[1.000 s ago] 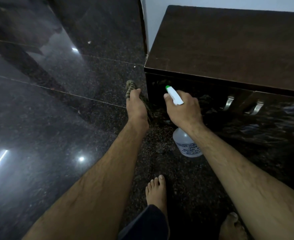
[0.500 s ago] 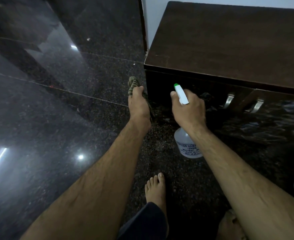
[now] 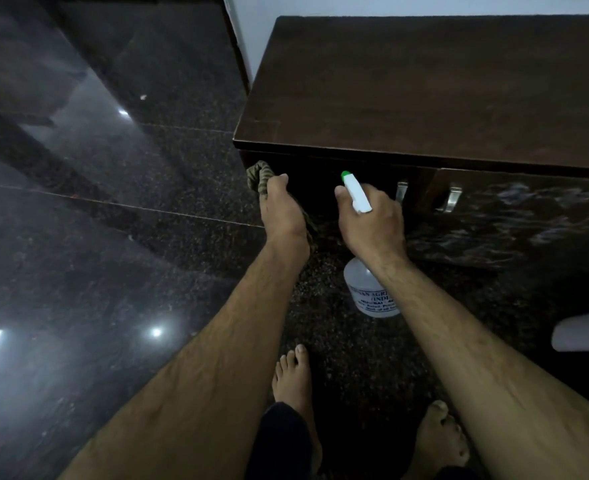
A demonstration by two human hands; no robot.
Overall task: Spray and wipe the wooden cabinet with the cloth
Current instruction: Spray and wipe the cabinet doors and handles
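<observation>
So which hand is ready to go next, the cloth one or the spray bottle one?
Probably the right hand: it grips the white plastic spray bottle, green nozzle facing the dark wooden cabinet front. The left hand holds the bunched striped cloth, for wiping after.

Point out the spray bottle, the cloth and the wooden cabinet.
spray bottle (image 3: 365,287): head view, on its clear lower body.
cloth (image 3: 259,177): head view, on the bunched end that shows.
wooden cabinet (image 3: 424,91): head view, on its bare top.
</observation>
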